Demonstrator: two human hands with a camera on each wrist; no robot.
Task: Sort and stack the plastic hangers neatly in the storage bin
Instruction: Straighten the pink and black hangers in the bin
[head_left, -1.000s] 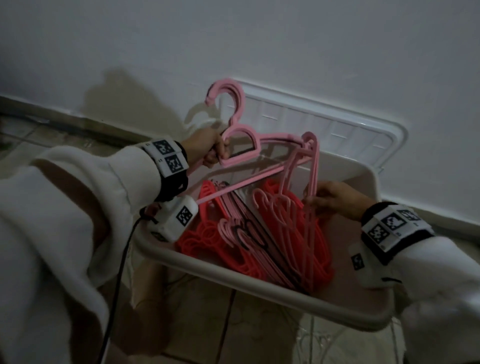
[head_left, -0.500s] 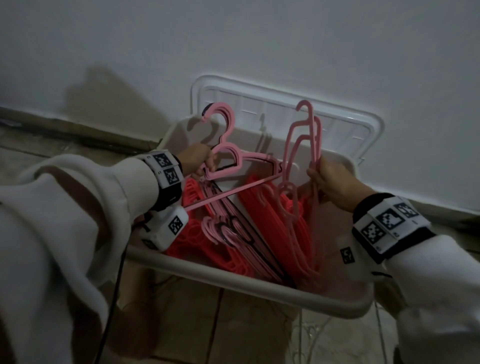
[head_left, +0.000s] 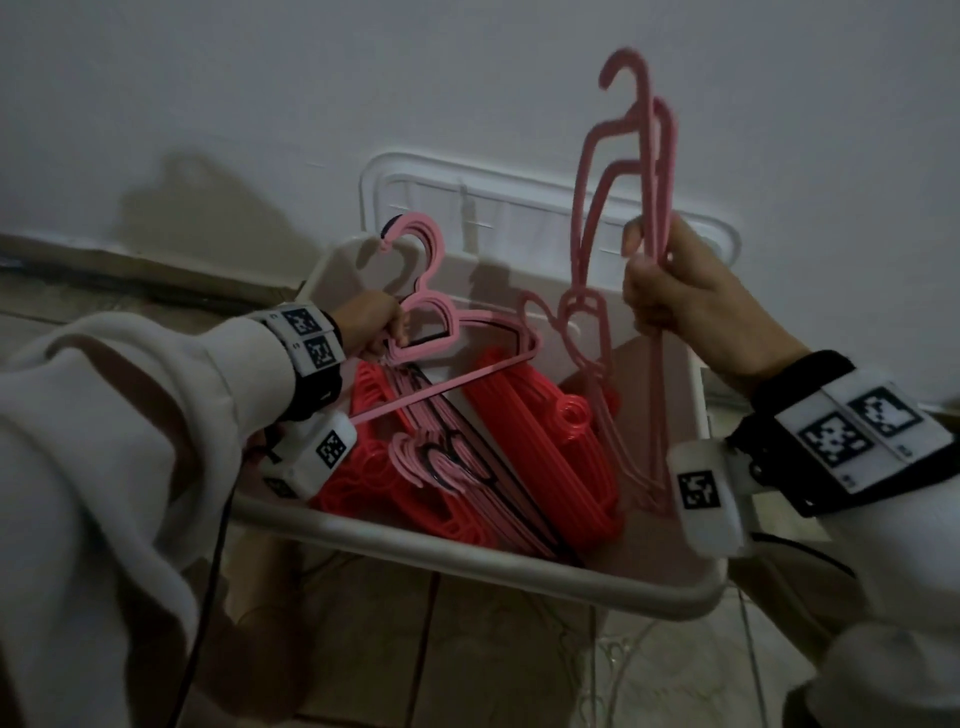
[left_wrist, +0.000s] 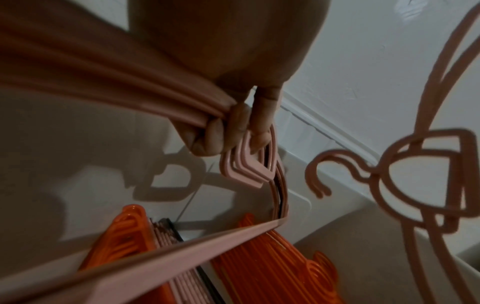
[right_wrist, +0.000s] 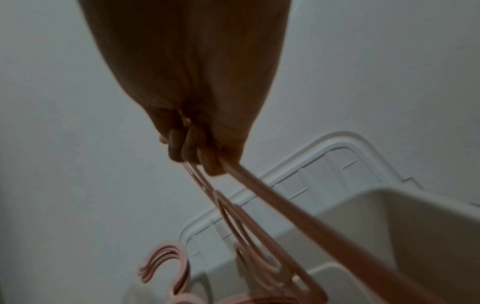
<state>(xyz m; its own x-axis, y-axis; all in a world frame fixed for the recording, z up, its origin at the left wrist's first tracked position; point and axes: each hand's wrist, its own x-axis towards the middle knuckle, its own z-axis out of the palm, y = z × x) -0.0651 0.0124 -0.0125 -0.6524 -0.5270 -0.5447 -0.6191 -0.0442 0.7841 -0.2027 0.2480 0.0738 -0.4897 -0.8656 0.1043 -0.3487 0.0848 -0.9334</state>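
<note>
White wall (head_left: 260, 78) backs a pale storage bin (head_left: 467, 551) on the tiled floor (head_left: 493, 665). Red hangers (head_left: 535, 431) lie stacked inside. The left hand (head_left: 366, 319) curls its fingers (left_wrist: 215, 135) round a bunch of pink hangers (head_left: 441, 332) over the bin; the right hand (head_left: 685, 306) grips two pink hangers (head_left: 652, 156) raised upright above it.

We see pink hangers (head_left: 649, 171) of smooth, matt plastic, thin and rod-like, and red hangers (head_left: 524, 431) of glossier plastic. The storage bin (head_left: 467, 551) is smooth, off-white plastic with a soft sheen; its ribbed lid (head_left: 519, 202) looks the same. The wall (head_left: 260, 78) is matt painted plaster. Sleeves (head_left: 156, 415) are soft white cloth. The floor (head_left: 493, 649) is tiled.
</note>
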